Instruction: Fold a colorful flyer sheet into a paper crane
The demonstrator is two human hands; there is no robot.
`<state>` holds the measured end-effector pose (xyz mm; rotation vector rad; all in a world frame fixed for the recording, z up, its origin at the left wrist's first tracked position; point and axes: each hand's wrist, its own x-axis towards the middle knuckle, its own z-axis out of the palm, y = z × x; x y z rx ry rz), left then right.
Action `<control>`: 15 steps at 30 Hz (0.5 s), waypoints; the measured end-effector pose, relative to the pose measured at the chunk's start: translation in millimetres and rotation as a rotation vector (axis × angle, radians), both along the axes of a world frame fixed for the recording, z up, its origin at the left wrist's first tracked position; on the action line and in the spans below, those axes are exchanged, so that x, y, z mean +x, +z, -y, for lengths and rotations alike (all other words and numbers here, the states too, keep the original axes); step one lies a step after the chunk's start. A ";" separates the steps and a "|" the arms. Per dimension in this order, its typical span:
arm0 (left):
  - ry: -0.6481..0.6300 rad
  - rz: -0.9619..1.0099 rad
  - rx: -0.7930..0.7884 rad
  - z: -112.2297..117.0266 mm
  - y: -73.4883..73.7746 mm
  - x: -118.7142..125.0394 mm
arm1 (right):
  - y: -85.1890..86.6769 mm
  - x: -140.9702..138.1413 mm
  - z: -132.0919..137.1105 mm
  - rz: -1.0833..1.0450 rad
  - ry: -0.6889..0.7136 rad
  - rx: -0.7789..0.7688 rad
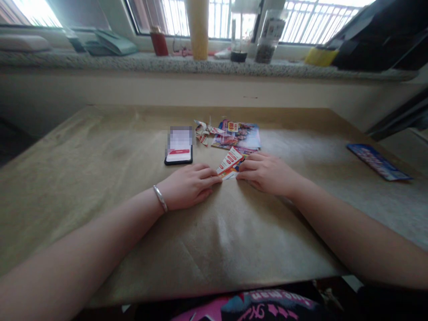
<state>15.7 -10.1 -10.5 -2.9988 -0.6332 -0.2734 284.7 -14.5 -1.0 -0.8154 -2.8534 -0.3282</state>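
A small piece of colourful printed paper [230, 163], white with red lettering and an orange part, lies on the table in a roughly triangular, folded-looking shape. At its lower left corner, the fingertips of my left hand [192, 185] are closed on the edge; a silver bangle circles that wrist. My right hand [264, 174] has its bent fingers closed at the right side of the same paper and covers part of it. Just beyond lie glossy printed flyers [247, 133] and crumpled paper scraps [202, 131].
A phone [179, 156] with a lit, partly blurred screen lies left of the scraps. Far right on the brown table cover [100, 178] is a blue printed packet or leaflet [377, 161]. Behind, a speckled windowsill [127, 60] carries a yellow cylinder [199, 31] and several containers.
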 end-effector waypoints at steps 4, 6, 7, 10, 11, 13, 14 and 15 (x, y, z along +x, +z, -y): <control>-0.015 -0.007 -0.018 -0.8 4.0 -0.9 | 2.1 1.6 -0.2 0.052 -0.008 -0.003; -0.024 -0.006 -0.010 -0.7 6.5 -1.7 | 2.7 2.5 -0.4 0.050 -0.010 -0.010; -0.029 -0.009 -0.004 -0.6 7.7 -2.2 | 2.9 3.1 -0.5 0.045 -0.011 -0.014; -0.035 -0.024 0.003 -0.3 10.9 -4.1 | 2.8 6.2 -0.9 0.031 -0.022 -0.026; -0.036 -0.027 -0.001 -0.4 11.7 -4.7 | 2.6 7.5 -1.0 0.029 -0.025 -0.031; -0.039 -0.024 -0.011 -0.8 12.7 -5.9 | 2.0 10.3 -1.2 0.025 -0.034 -0.041; -0.041 -0.020 -0.014 -1.0 13.1 -6.4 | 1.6 11.6 -1.3 0.023 -0.038 -0.049; -0.043 -0.019 -0.018 -1.3 13.4 -6.8 | 1.2 12.8 -1.3 0.020 -0.043 -0.057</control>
